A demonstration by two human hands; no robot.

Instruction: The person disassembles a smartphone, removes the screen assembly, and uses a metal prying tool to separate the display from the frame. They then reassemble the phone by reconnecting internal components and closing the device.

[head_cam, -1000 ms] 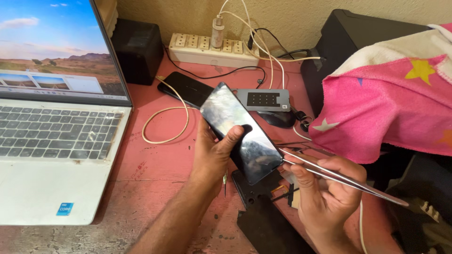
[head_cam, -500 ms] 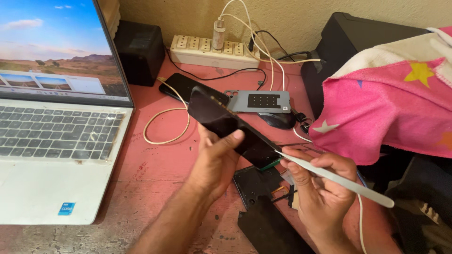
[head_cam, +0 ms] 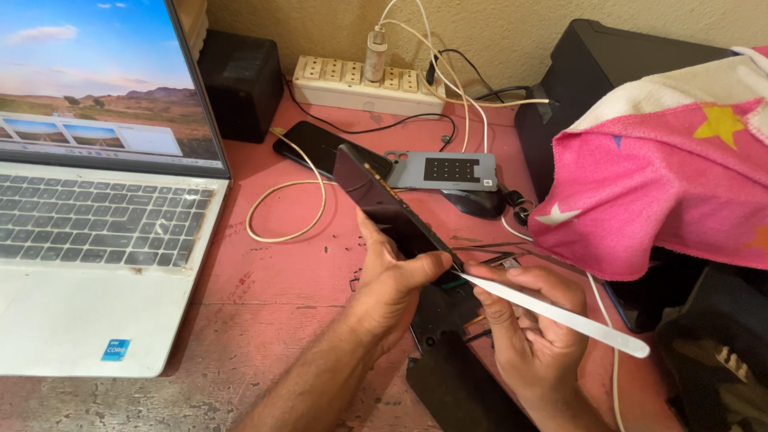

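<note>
Left hand (head_cam: 392,288) gripping one dark smartphone (head_cam: 384,210) tilted on edge above center; right hand (head_cam: 532,328) closed around one white pry tool (head_cam: 560,316), tip at phone's near corner. One laptop (head_cam: 96,240) left on pink surface (head_cam: 272,272).

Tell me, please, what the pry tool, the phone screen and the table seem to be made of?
Pry tool: probably metal, thin, flat, pale with a dull sheen.
Phone screen: likely glass, dark and glossy, reflecting light.
Table: painted, maybe wood or cement; matte pink-red, worn to grey near the front edge.
</note>
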